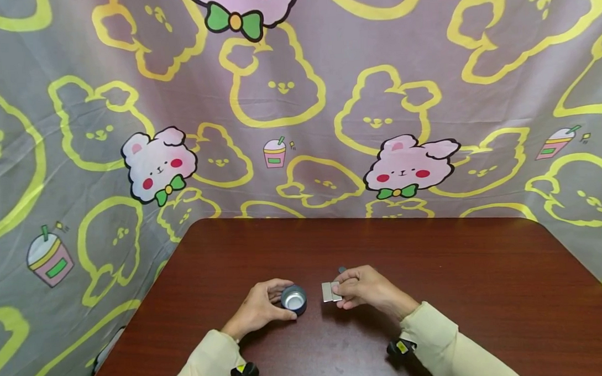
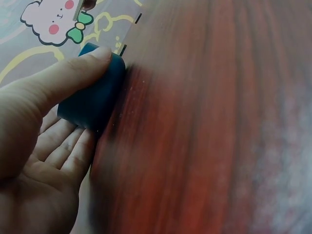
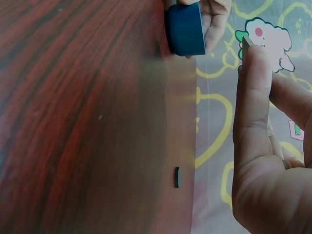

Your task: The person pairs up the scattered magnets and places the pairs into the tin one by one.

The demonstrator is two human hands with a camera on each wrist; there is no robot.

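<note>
On the reddish-brown wood-grain table (image 1: 458, 271), my left hand (image 1: 260, 304) grips a small, round, dark-blue cup (image 1: 294, 300) with silvery interior, mouth up; nearby, my right hand (image 1: 366, 288) pinches a flat, silver-grey rectangular piece (image 1: 327, 292), small dark disc (image 1: 342, 269) just beyond.

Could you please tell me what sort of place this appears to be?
It is probably a makeshift recording corner: a reddish-brown, wood-grained table stands before a hanging cartoon-print cloth, with black wrist-worn devices also in view.
</note>
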